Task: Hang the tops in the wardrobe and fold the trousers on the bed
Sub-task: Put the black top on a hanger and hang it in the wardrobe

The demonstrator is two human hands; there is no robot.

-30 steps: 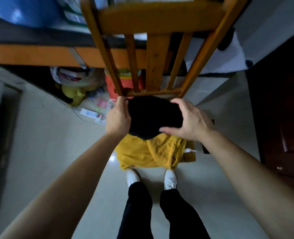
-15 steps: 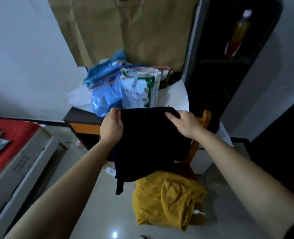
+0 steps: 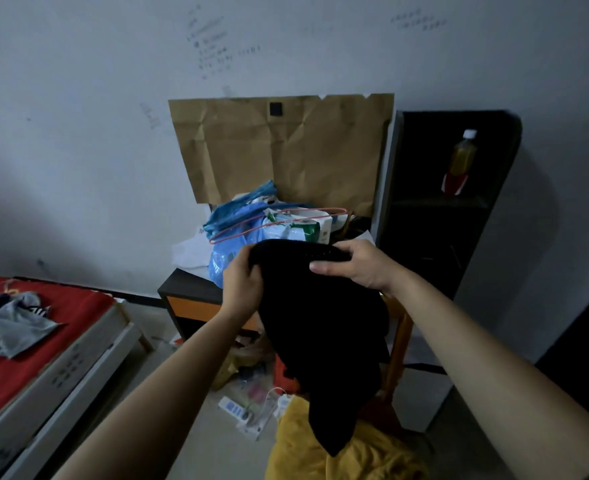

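Observation:
I hold a black garment (image 3: 320, 327) up in front of me by its top edge; it hangs down over the chair. My left hand (image 3: 243, 280) grips the left corner and my right hand (image 3: 353, 263) pinches the right side of that edge. A yellow garment (image 3: 341, 455) lies bunched on the wooden chair (image 3: 398, 344) below. At the far left the bed (image 3: 26, 362) with its red cover carries a crumpled grey garment (image 3: 12, 327). A red hanger (image 3: 279, 220) rests on the bags on the desk.
A dark desk (image 3: 189, 292) against the wall carries blue plastic bags (image 3: 230, 233) and a white-green package. A black shelf unit (image 3: 449, 202) on the right holds a bottle (image 3: 459, 161). A power strip (image 3: 237, 410) and clutter lie on the floor under the desk.
The black garment has risen off the chair to chest height and unfolded downward. My view has tilted up from the floor to the wall, desk and bed.

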